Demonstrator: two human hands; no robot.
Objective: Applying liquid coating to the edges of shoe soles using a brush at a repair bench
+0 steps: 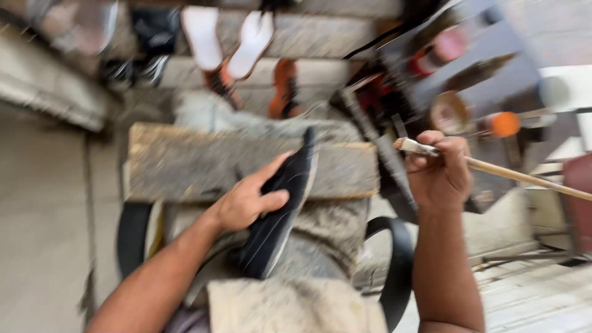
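— What is held at the left?
— A black shoe sole (277, 209) is pinned on the worn block (185, 163) by the left hand (250, 200), fingers spread.
— And rightward?
— A wooden-handled brush (493, 169) is gripped in the raised right hand (441, 172); its bristles are blurred.

Left hand (250, 200) flat, right hand (439, 169) fisted.
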